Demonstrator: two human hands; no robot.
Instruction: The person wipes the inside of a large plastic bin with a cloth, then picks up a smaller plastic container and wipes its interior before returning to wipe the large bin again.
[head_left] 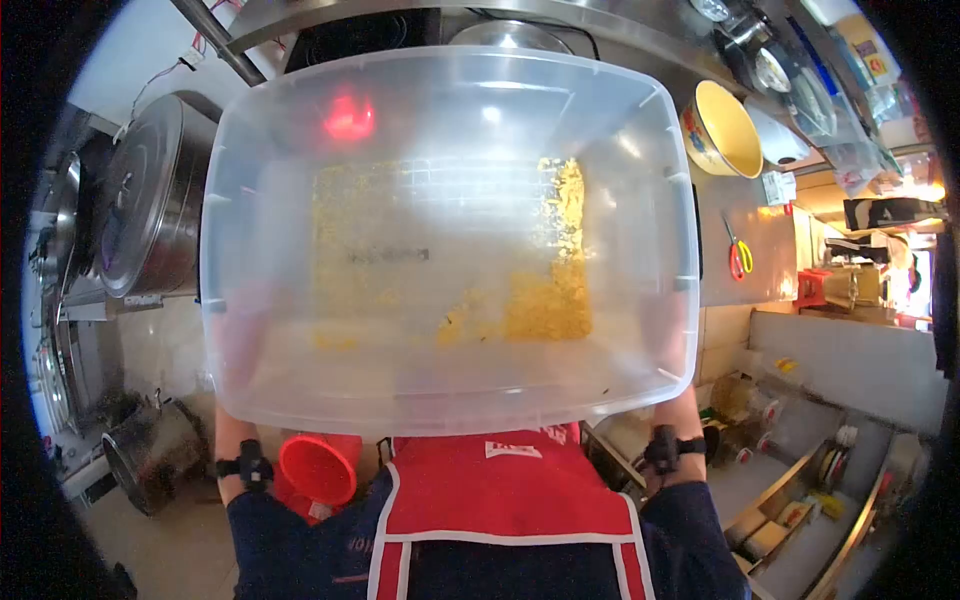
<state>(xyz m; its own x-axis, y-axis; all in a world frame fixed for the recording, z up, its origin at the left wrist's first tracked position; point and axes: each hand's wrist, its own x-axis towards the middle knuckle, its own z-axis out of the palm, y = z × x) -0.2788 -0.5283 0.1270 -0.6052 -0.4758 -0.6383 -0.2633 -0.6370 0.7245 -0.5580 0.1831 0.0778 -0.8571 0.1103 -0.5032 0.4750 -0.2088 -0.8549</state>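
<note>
A large translucent plastic bin (270, 385) is held up before my chest, its open top towards me. Yellow crumbs (550, 305) lie wet-looking on its floor, mostly along the right side and lower right corner. My left hand (245, 325) shows as a pinkish blur through the bin's left wall, supporting it from outside. On the opposite side my right hand (662, 325) holds the right wall in the same way. The plastic blurs the fingers of both hands. A red glow shows at the bin's upper left.
A big lidded metal pot (150, 200) stands at the left. To the right, a yellow enamel basin (725, 130) and scissors (738, 258) rest on a metal counter (715, 210). A red bucket (320, 468) is low on the left. Shelving (800, 500) stands at the lower right.
</note>
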